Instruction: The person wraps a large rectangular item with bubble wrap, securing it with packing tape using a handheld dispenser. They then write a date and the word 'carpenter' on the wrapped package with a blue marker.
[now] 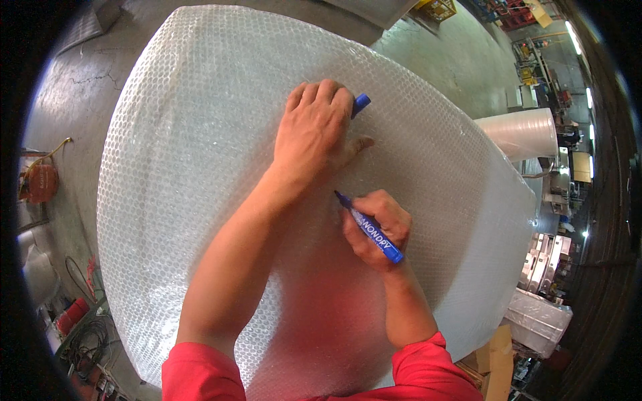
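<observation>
A blue marker [372, 230] sits in my right hand [389, 224], its dark tip pointing up and left, at or just above the bubble wrap; I cannot tell if it touches. The bubble wrap [221, 113] covers a large, broad piece in front of me. Farther up, my left hand [314, 127] lies over the wrap with its fingers curled and its thumb out to the right. A blue marker cap [360, 105] sticks out from beside its index finger, held there. The left fingertips are partly hidden.
A big roll of clear wrap [521, 134] stands at the right. Cardboard [495, 364] and a plastic-wrapped block [537, 321] are at the lower right. Cables [93, 341] and red equipment [41, 182] lie at the left on the concrete floor. A yellow crate [436, 9] is far off.
</observation>
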### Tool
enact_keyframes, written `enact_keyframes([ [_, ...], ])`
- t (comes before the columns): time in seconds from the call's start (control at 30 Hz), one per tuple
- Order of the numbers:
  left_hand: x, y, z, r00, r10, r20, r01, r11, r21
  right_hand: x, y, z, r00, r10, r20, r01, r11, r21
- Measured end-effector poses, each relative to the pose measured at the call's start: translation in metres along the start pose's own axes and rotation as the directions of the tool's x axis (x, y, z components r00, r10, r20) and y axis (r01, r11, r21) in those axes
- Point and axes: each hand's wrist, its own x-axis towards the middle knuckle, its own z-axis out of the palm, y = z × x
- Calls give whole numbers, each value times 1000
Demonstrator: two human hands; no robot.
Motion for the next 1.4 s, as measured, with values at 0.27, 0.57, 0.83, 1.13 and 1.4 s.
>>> enact_keyframes([
  [0.27,-2,-1,1,999,11,-40,-12,1000,-12,-2,-5,-2,996,76,-37,-77,997,-29],
  [0.57,-1,-1,1,1000,-22,-13,22,1000,-17,-2,-3,-3,1000,3,-16,-3,1000,14],
  [0.83,0,-1,0,1000,-4,-25,3,999,-38,0,6,-7,990,13,-141,-5,998,58],
  [1.13,-1,-1,-2,999,-35,32,36,999,-35,-7,12,-13,998,-60,-35,64,990,123],
  [1.4,0,-3,1,998,-53,33,53,998,-15,-9,11,-24,909,332,-253,-235,908,346],
])
